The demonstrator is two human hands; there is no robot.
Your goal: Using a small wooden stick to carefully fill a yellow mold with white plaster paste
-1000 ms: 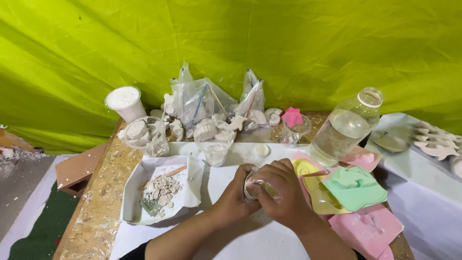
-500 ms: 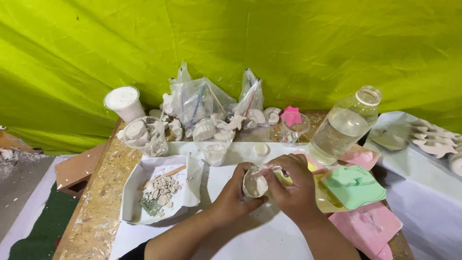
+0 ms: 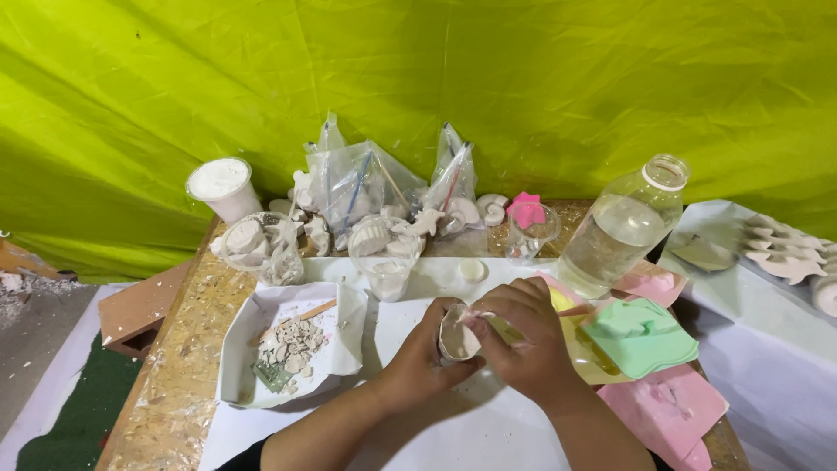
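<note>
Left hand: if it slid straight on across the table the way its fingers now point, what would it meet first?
The left hand already cups a small pale cup; beyond that, probably the right hand working at the cup's rim, though depth is unclear.

Two clear plastic bags (image 3: 357, 183) stand upright against the green backdrop.

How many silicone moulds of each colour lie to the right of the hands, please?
Pink silicone moulds: 2, a large one near the table edge and another beside the glass bottle.
Green silicone mould: 1.
Yellow silicone mould: 1, partly under the green one.
Total: 4.
</note>
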